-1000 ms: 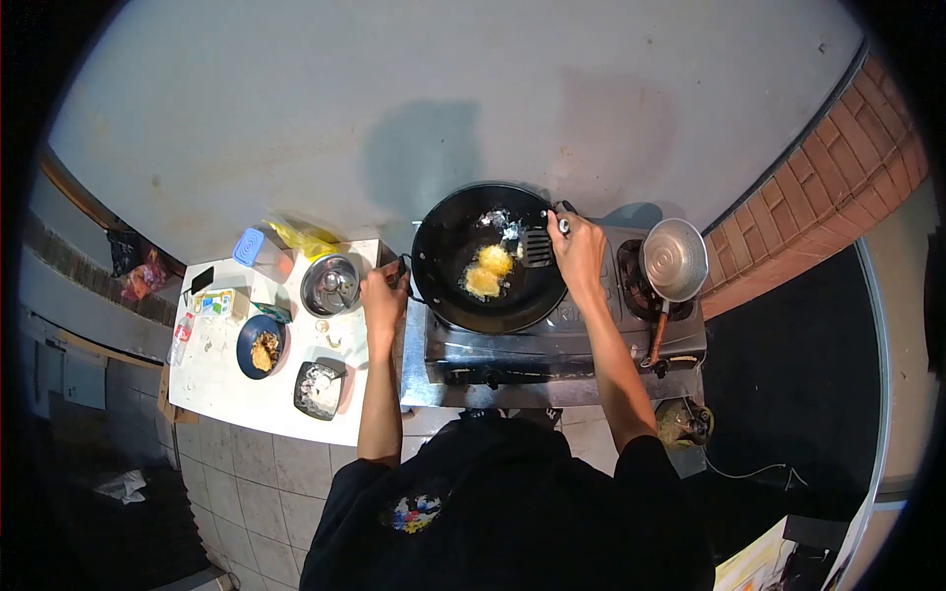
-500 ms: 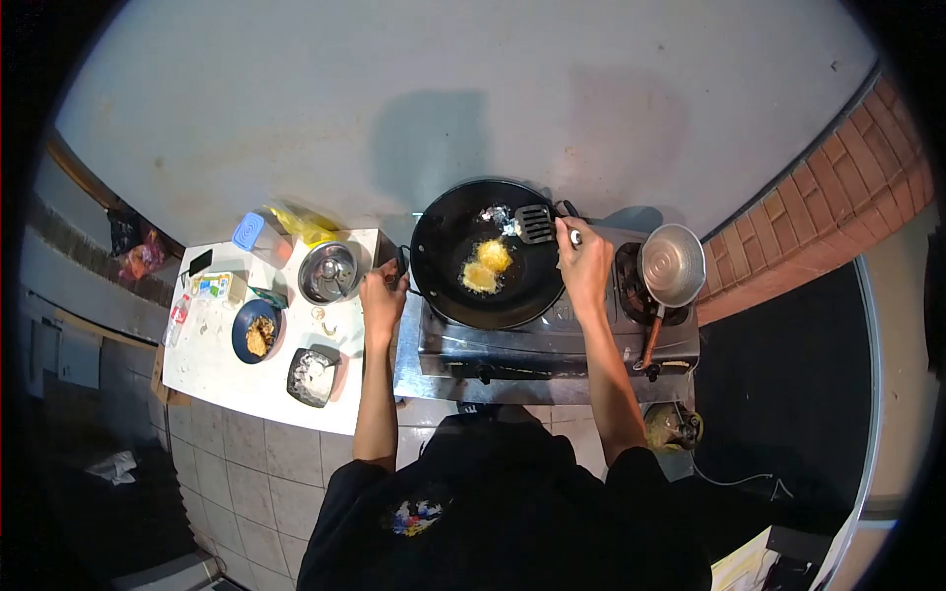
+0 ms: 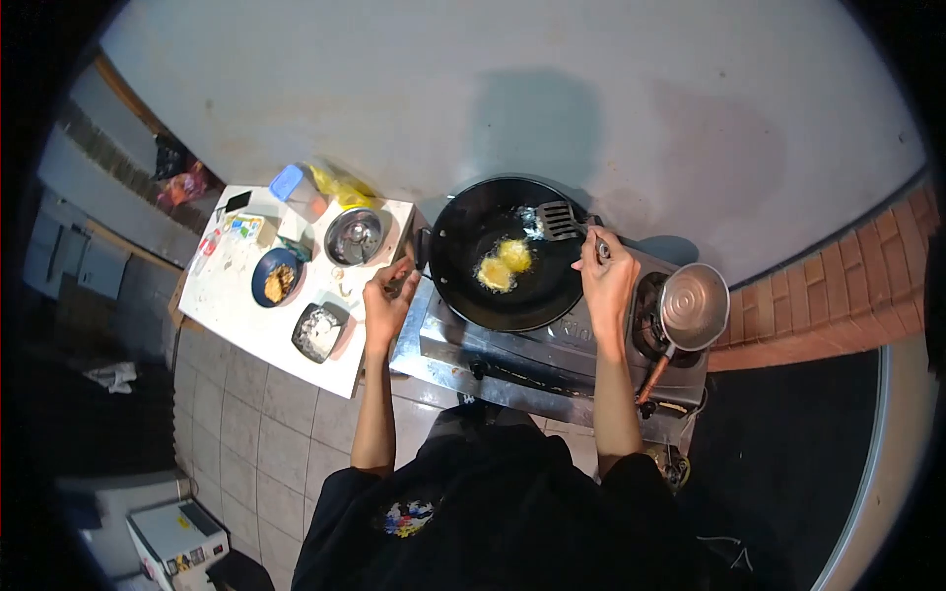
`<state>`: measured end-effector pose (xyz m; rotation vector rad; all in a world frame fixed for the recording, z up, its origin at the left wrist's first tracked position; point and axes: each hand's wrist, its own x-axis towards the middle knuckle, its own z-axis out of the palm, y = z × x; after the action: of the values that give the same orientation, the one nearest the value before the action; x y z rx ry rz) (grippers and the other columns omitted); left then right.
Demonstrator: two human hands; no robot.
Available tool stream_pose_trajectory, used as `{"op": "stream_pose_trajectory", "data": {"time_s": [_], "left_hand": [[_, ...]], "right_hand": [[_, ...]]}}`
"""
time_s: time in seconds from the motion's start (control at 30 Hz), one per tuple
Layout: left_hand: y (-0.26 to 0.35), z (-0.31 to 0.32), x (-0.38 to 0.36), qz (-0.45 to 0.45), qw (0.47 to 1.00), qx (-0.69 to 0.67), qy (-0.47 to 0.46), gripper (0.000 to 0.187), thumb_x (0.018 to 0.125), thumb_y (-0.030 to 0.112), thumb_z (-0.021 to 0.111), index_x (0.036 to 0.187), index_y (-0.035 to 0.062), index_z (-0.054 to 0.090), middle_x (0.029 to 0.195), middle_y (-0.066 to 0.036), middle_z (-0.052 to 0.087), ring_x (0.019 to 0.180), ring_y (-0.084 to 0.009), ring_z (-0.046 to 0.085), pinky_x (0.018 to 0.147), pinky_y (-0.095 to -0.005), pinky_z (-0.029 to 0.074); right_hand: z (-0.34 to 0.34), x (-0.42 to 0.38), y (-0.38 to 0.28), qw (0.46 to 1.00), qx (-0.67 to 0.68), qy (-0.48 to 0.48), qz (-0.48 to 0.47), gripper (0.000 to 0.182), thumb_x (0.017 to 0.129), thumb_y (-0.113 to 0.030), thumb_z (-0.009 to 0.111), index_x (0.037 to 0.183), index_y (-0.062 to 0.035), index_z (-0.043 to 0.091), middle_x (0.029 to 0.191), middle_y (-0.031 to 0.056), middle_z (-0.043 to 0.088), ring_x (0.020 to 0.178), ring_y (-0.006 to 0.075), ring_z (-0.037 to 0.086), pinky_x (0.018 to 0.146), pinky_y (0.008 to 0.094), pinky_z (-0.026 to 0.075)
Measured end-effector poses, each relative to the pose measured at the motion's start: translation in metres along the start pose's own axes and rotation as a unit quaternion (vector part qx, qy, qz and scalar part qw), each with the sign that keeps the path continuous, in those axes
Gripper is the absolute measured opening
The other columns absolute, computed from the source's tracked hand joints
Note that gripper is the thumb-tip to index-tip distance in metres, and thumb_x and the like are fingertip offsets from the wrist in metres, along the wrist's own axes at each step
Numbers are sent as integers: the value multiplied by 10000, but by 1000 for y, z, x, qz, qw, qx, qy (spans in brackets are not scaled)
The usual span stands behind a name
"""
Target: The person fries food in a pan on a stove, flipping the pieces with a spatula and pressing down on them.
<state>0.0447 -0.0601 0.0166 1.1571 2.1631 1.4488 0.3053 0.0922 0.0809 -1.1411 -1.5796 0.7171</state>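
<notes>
A black wok sits on the gas stove, with two golden battered pieces touching each other in shiny oil at its middle. My right hand is closed around the handle of a slotted spatula, whose dark head rests over the wok's upper right side. My left hand is just left of the wok, below its side handle. Its thumb and fingers are apart, with nothing visible between them, and a small gap shows between hand and handle.
A saucepan stands on the right burner, its wooden handle pointing forward. On the white table at left are a steel bowl, a blue bowl with fried food, a black dish of white flour-like powder and a blue-lidded container.
My left hand has let go of the wok's side handle and sits slightly below it. The view has turned and shifted. My right hand still holds the spatula over the wok.
</notes>
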Motion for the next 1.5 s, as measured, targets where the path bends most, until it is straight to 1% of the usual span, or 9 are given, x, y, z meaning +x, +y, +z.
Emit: {"op": "stream_pose_trajectory", "data": {"time_s": [0.2, 0.53, 0.8, 1.0, 1.07, 1.13, 1.4, 1.47, 1.5], "left_hand": [[1, -22, -36, -54, 998, -19, 10, 331, 864, 122, 689, 1161, -17, 644, 1038, -137, 685, 902, -151, 623, 812, -289, 510], [0, -10, -44, -87, 993, -76, 21, 332, 877, 115, 681, 1164, -43, 634, 1023, -141, 689, 894, -146, 631, 786, -269, 511], [-16, 10, -21, -61, 998, -11, 12, 303, 861, 119, 697, 1104, -55, 652, 913, -106, 690, 806, -112, 610, 739, -253, 489], [-8, 13, -3, -84, 996, 0, 32, 336, 824, 129, 723, 1094, -57, 655, 868, -133, 686, 788, -131, 616, 714, -276, 500], [-16, 16, 6, -11, 998, 36, 57, 356, 809, 145, 735, 1092, -56, 655, 851, -136, 685, 786, -171, 639, 719, -303, 507], [-20, 19, 15, 6, 997, 31, 71, 353, 791, 141, 738, 1078, -50, 662, 860, -157, 686, 781, -204, 647, 708, -321, 506], [-25, 28, 35, 33, 995, 55, 70, 314, 765, 96, 719, 1039, -51, 671, 853, -199, 678, 795, -273, 664, 759, -349, 498], [-26, 27, 39, 43, 995, 55, 75, 311, 764, 94, 719, 1036, -49, 672, 852, -201, 677, 786, -276, 665, 755, -349, 498], [-20, 25, 39, 25, 996, 72, 52, 329, 779, 118, 720, 1054, -55, 668, 937, -206, 682, 879, -274, 671, 787, -347, 510]], "right_hand": [[1, 12, 29, 998, -2, -60, -20, 194, 899, -96, 622, 1018, 50, 669, 777, 182, 688, 571, 192, 682, 505, 275, 481], [-1, -5, 45, 996, 26, -85, -27, 218, 896, -63, 621, 1091, 27, 658, 870, 182, 694, 605, 179, 680, 541, 277, 502], [4, -29, 37, 994, -6, -107, -32, 248, 912, -85, 612, 1145, -7, 643, 911, 160, 669, 648, 189, 678, 565, 290, 531], [15, -29, 39, 990, -61, -102, -74, 190, 889, -64, 618, 1054, 18, 665, 893, 212, 660, 730, 324, 666, 616, 365, 520], [18, -30, 36, 988, -71, -99, -90, 175, 885, -60, 616, 1030, 24, 669, 889, 222, 659, 742, 356, 658, 637, 386, 516], [18, -29, 27, 982, -107, -74, -138, 167, 887, -64, 610, 1014, 30, 666, 883, 225, 663, 745, 378, 653, 668, 404, 513], [24, -20, 39, 980, -91, -42, -172, 167, 892, -66, 606, 1000, 50, 659, 875, 238, 668, 725, 352, 663, 636, 381, 510], [29, -23, 52, 986, -78, -46, -143, 185, 909, -88, 606, 1020, 52, 657, 772, 196, 668, 544, 235, 652, 503, 317, 484], [29, -24, 52, 985, -78, -46, -145, 185, 909, -88, 606, 1020, 52, 657, 772, 196, 668, 544, 235, 652, 503, 317, 484]]}}
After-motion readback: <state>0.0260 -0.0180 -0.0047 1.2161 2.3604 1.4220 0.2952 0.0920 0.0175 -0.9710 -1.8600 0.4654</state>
